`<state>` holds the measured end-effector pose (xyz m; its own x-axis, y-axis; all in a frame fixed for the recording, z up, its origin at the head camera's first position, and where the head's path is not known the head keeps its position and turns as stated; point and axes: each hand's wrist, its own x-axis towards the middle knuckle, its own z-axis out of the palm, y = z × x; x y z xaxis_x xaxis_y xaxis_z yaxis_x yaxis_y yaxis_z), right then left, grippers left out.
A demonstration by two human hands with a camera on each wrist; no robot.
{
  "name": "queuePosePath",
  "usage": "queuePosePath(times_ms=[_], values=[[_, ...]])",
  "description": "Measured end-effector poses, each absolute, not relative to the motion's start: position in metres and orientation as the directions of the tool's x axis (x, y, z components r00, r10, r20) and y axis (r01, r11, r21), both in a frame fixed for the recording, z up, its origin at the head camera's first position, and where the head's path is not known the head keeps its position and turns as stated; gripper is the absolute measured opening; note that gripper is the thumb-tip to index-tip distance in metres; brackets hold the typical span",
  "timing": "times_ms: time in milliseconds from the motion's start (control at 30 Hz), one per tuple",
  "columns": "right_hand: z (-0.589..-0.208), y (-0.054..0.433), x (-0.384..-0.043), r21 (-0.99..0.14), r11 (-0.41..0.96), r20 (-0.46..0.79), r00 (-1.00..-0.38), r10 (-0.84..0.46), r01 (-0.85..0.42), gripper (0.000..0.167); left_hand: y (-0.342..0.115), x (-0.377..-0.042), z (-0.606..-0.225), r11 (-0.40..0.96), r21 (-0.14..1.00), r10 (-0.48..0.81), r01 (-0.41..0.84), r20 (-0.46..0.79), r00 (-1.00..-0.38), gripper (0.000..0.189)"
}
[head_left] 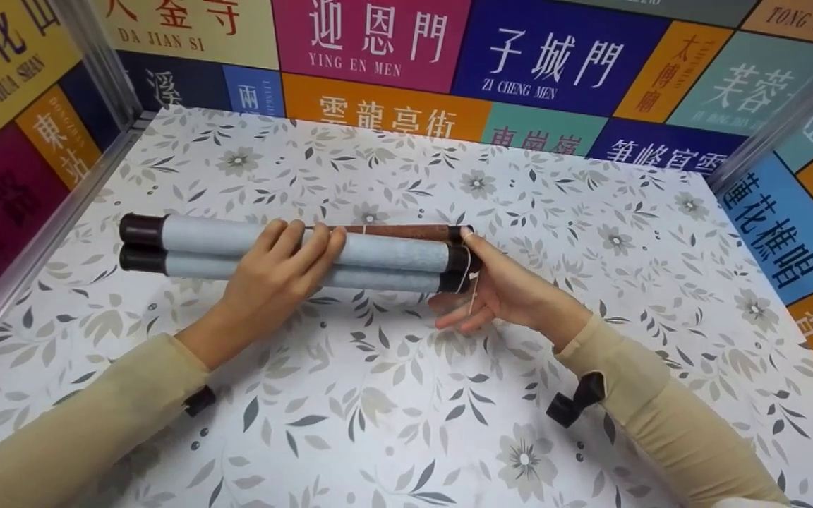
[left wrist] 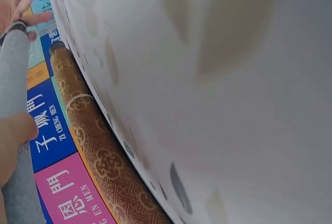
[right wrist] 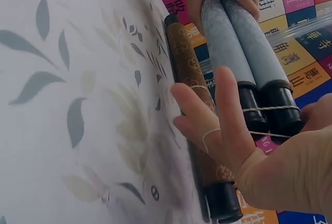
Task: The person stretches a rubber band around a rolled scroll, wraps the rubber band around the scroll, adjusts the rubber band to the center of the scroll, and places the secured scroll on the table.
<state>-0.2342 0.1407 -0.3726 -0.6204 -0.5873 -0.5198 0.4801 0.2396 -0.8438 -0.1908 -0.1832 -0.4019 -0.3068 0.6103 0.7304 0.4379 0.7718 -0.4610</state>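
Two pale blue-grey hanging scrolls (head_left: 399, 252), rolled up with dark end knobs, lie side by side in the grip of my left hand (head_left: 265, 286), whose fingers wrap over them near the middle. At their right end is my right hand (head_left: 502, 286), fingers spread and fairly straight. A thin pale string (right wrist: 270, 109) passes round the dark knobs (right wrist: 280, 117) and loops about the right hand's fingers (right wrist: 233, 115). Beyond the pair lies a brown patterned scroll (left wrist: 106, 162) on the table, tied with a pale string (left wrist: 79, 99); the blue-grey scrolls partly hide it in the head view.
A white cloth with grey leaves and flowers covers the table (head_left: 406, 395). Panels with coloured blocks of lettering (head_left: 371, 42) stand at the back and both sides, joined by clear corner posts (head_left: 99, 56). Black straps (head_left: 576, 401) hang under both sleeves.
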Motion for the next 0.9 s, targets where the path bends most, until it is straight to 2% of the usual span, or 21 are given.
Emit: queuePosePath(times_ms=[100,300,500,600,667,833,900], values=[[-0.370,0.142,-0.236,-0.846,0.219,-0.512,-0.623,-0.592,0.487,0.072,-0.183,-0.190,-0.401,0.783,-0.455,0.600,0.424,0.733,-0.321,0.029],[-0.369,0.144,-0.241,-0.834,0.268,-0.536,-0.592,-0.602,0.483,0.067,-0.183,-0.189,-0.404,0.781,-0.463,0.608,0.419,0.718,-0.339,0.031],[-0.367,0.140,-0.243,-0.816,0.325,-0.574,-0.611,-0.545,0.477,0.064,-0.178,-0.185,-0.407,0.789,-0.442,0.599,0.426,0.708,-0.374,0.036],[-0.365,0.134,-0.240,-0.820,0.307,-0.571,-0.645,-0.508,0.484,0.064,-0.176,-0.182,-0.406,0.806,-0.412,0.577,0.425,0.706,-0.410,0.036],[-0.364,0.129,-0.238,-0.833,0.262,-0.551,-0.689,-0.471,0.487,0.063,-0.175,-0.179,-0.405,0.816,-0.384,0.563,0.433,0.698,-0.442,0.041],[-0.366,0.119,-0.232,-0.875,0.041,-0.459,-0.800,-0.386,0.482,0.053,-0.173,-0.174,-0.401,0.834,-0.298,0.529,0.465,0.672,-0.518,0.079],[-0.367,0.118,-0.231,-0.876,-0.046,-0.431,-0.824,-0.368,0.479,0.047,-0.171,-0.174,-0.399,0.840,-0.273,0.515,0.469,0.671,-0.533,0.081]])
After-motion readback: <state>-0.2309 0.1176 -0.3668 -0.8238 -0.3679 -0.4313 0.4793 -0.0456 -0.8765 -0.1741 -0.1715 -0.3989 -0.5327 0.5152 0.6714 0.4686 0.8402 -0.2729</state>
